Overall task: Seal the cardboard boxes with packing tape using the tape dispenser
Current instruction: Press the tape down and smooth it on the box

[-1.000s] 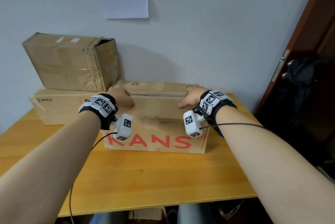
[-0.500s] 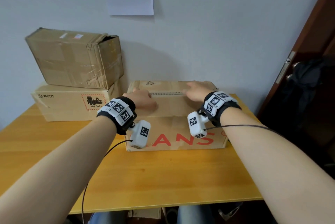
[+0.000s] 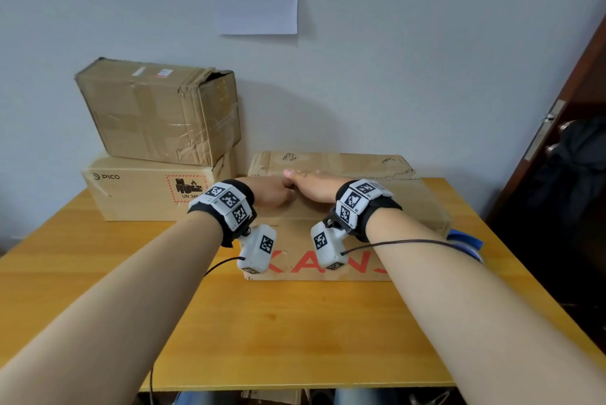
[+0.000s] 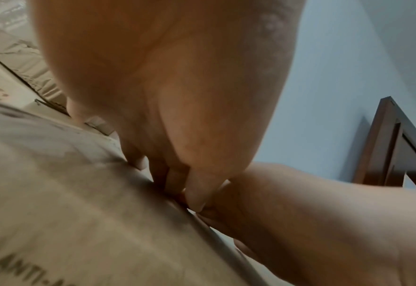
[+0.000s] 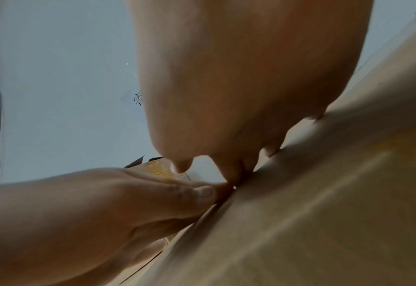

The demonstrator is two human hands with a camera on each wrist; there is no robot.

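The cardboard box [image 3: 410,201] with red letters lies on the desk [image 3: 295,322], at 12 o'clock from the person. Both hands rest on its top and touch each other at the middle. The left hand [image 3: 272,190] has its fingers curled down against the flap; the right hand [image 3: 311,186] lies flat, fingers straight. A blue tape dispenser [image 3: 465,240] sits at 3 o'clock of the box.
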